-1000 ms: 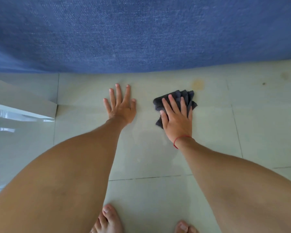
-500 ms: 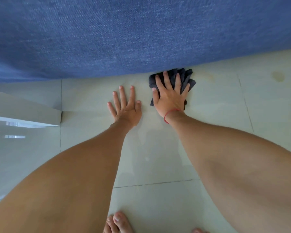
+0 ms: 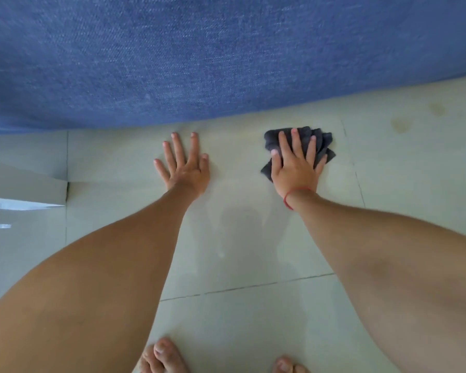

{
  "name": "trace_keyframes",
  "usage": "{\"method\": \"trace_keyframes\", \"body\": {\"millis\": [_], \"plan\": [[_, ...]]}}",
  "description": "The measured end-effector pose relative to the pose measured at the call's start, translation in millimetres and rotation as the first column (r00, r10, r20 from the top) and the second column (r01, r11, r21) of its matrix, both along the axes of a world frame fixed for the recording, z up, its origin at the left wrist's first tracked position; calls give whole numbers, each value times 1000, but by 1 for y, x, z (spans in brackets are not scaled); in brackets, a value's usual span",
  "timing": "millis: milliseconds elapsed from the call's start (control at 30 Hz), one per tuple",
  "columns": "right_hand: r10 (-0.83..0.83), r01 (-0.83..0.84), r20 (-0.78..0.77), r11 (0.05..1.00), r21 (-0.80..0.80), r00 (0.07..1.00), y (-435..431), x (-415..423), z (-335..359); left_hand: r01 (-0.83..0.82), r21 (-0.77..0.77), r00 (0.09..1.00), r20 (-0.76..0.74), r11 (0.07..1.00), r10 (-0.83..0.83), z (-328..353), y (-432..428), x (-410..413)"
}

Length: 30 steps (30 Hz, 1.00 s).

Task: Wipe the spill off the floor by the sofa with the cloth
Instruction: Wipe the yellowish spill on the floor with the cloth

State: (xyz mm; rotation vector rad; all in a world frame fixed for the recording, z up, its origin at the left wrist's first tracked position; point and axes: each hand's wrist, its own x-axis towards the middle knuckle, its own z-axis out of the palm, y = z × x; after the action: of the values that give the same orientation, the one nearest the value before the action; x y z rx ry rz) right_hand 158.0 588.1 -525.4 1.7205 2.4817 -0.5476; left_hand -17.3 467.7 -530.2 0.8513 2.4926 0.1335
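Observation:
A dark grey folded cloth [image 3: 322,141] lies on the pale tiled floor [image 3: 240,238] just below the edge of the blue sofa [image 3: 199,57]. My right hand [image 3: 296,165], with a red thread at the wrist, presses flat on the cloth with fingers spread. My left hand [image 3: 184,165] rests flat on the bare floor to the cloth's left, holding nothing. Faint yellowish spill marks [image 3: 401,123] show on the tiles right of the cloth, with another stain [image 3: 437,109] further right. A pale yellowish smear lies between the cloth and the sofa.
A white glossy ledge or furniture edge [image 3: 24,189] juts in at the left. My bare feet [image 3: 162,356] stand at the bottom of the view. Dark grout lines cross the floor.
My right hand has slid the cloth rightward and slightly away from the sofa edge, where it was half a second ago. My left hand has stayed planted on the floor.

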Motion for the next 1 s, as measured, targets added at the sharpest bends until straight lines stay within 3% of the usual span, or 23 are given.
{"method": "trace_keyframes", "body": {"millis": [100,200,333,467,633,767,900,1000], "plan": [[-153,152,-10,987,-56,988,33,-24,2,-1,-13,1000,18,1000,2,-1,1,-3],[-147,146,-22,989,-18,989,34,-46,-1,1,-17,1000,10,1000,0,-1,1,-1],[85,-81,-38,993,87,996,9,-57,0,1,-24,1000,28,1000,0,1,2,0],[290,-283,-69,955,90,955,-43,-64,-1,-5,-37,998,59,999,7,5,2,-2],[458,-437,-134,885,161,879,-54,-13,-5,-2,-49,996,87,999,7,8,3,-3],[159,-149,-58,978,147,986,-11,33,-7,-2,-43,996,85,999,6,8,2,-3],[-61,62,-18,996,57,998,21,13,-8,1,-45,998,65,999,2,6,3,-2],[-112,113,-22,991,66,993,18,-19,-9,-7,-41,998,60,999,10,4,2,-1]]}}
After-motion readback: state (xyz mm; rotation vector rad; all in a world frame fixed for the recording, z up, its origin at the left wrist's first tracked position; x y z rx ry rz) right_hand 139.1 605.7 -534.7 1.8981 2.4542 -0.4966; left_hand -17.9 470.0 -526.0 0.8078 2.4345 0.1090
